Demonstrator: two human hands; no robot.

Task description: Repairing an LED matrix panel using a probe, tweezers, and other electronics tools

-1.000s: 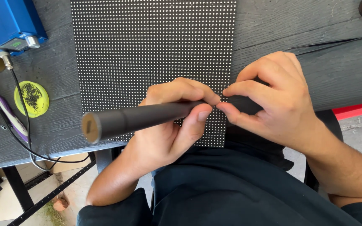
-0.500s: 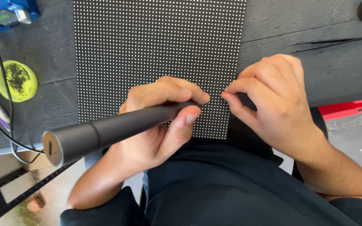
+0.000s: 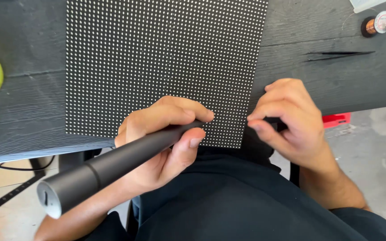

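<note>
A left hand (image 3: 166, 138) closed around a dark grey tool (image 3: 112, 167), pen-fashion, its tip hidden behind the fingers at the near edge of a dotted panel (image 3: 166, 62) lying flat on a black bench (image 3: 327, 76). The right hand (image 3: 287, 122) curled at the panel's near right corner, fingertips pinched; whether it held anything could not be told. Steady work here likely called for a braced wrist and light pressure. Tweezers (image 3: 338, 54) and a wire spool (image 3: 377, 23) lay well apart.

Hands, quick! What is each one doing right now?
Left hand: closed around a dark pen-shaped tool.
Right hand: fingers curled at the dotted panel's edge; a grip cannot be told.
</note>
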